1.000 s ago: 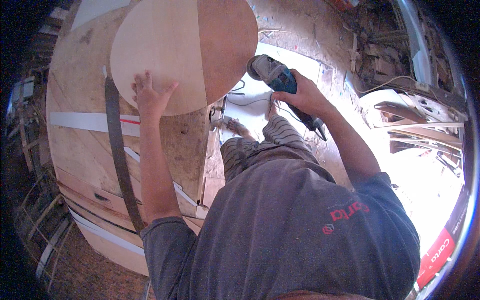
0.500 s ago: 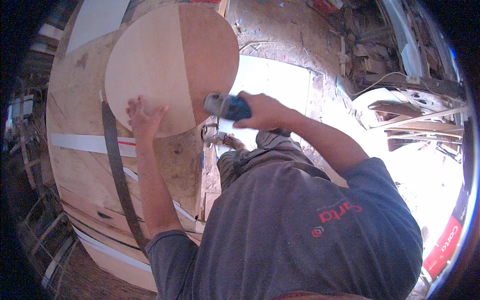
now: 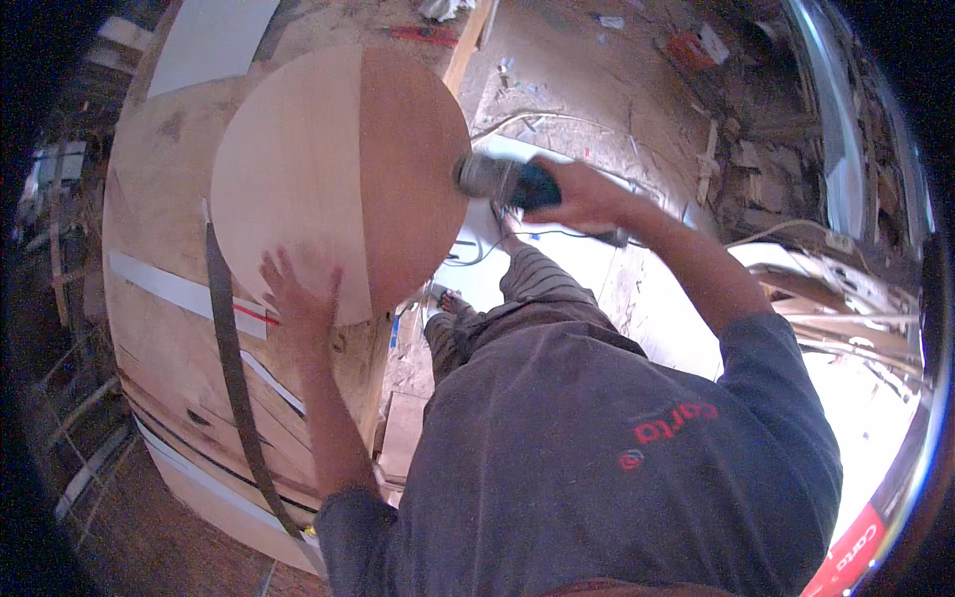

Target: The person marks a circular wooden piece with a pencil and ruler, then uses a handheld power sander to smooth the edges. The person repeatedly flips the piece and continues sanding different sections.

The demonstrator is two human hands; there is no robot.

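Note:
A round wooden panel (image 3: 288, 179), pale on its left and reddish brown on its right, lies on the workbench with its right side over the bench edge. My left hand (image 3: 301, 294) rests on the panel's near part, fingers spread. My right hand (image 3: 582, 197) grips the teal body of a handheld power tool (image 3: 489, 177) with a grey head. The head meets the panel's right edge or is very close to it. Blur hides the tool's exact kind and its working end.
The wooden workbench (image 3: 149, 219) carries a dark curved strip (image 3: 231, 368), a white strip (image 3: 174, 287) and a pale sheet (image 3: 214, 45). A cable (image 3: 557, 116) crosses the littered floor at the right. Scrap wood (image 3: 761, 179) is piled farther right. My feet stand beside the bench.
The power tool in my right hand has moved farther and to the right along the panel's rim. My left hand stays on the panel. The whole view has shifted slightly.

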